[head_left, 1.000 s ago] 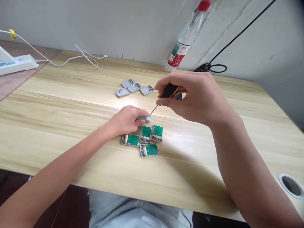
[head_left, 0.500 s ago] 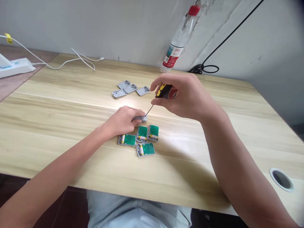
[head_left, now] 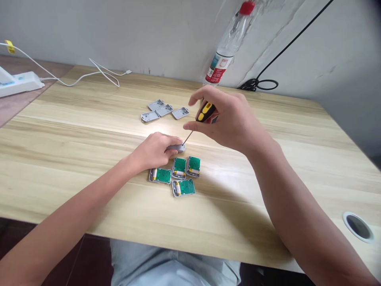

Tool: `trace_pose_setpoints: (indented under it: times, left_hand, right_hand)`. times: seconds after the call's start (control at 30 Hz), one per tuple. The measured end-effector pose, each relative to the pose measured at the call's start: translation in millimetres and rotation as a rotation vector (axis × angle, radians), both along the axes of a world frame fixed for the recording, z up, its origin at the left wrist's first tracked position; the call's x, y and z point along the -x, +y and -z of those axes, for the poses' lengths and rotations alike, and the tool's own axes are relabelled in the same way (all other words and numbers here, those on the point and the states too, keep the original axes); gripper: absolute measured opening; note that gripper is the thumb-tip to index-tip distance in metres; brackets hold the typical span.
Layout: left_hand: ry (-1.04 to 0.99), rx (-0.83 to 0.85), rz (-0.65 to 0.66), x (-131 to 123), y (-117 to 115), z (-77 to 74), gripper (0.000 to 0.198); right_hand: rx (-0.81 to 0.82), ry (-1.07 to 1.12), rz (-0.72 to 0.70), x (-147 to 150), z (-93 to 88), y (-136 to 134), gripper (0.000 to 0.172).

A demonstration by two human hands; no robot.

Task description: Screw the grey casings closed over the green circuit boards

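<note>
My left hand [head_left: 157, 150] is closed on a small grey plastic case [head_left: 179, 148], pinned on the desk between thumb and fingers, which hide much of it. In my right hand [head_left: 228, 117] is a black and yellow screwdriver [head_left: 205, 112]. Its thin shaft slants down to the left, and the tip meets the case's right end. Just in front lie several opened case halves, each with a green circuit board and a battery: one at the left [head_left: 160, 175], one in the middle [head_left: 179, 167], one at the right [head_left: 194, 165] and one nearest me [head_left: 184, 187].
Beyond my hands lie several grey cover shells [head_left: 164, 110]. Against the wall stands a plastic bottle [head_left: 218, 65] with a red cap, beside a coiled black cable [head_left: 253, 84]. A white cable [head_left: 102, 73] and power strip [head_left: 20, 84] are at left; a round grommet [head_left: 358, 227] is at right.
My right hand has turned a little around the screwdriver handle, and the thumb has shifted left. The screwdriver tip stays at the case, and my left hand keeps its hold.
</note>
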State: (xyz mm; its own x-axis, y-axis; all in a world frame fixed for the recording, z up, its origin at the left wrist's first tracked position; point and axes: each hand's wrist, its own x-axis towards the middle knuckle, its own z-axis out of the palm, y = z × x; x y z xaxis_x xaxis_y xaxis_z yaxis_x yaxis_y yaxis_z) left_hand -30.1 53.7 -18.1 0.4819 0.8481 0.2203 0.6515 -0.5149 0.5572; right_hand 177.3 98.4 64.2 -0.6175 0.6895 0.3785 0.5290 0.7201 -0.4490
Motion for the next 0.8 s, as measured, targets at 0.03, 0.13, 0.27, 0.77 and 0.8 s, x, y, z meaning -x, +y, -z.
trace_pose_setpoints:
  times: [0.03,0.13,0.27,0.77,0.8]
  left_hand:
    - [0.003,-0.002,-0.004,0,0,-0.1,0.021]
    - [0.025,0.0,-0.002,-1,0,-2.2,0.02]
    - [0.052,0.0,0.013,-2,0,-6.1,0.017]
    - [0.025,0.014,0.006,0,0,-2.6,0.023]
    - [0.025,0.014,0.009,0,0,-3.0,0.023]
  right_hand:
    - [-0.001,0.01,-0.022,-1,0.2,-1,0.038]
    - [0.055,0.03,-0.122,-1,-1.1,-6,0.046]
    - [0.081,0.029,-0.111,7,-2.7,-15,0.042]
    - [-0.028,0.087,0.073,5,10.1,-7,0.025]
    - [0.014,0.076,0.012,3,7.5,-8,0.027]
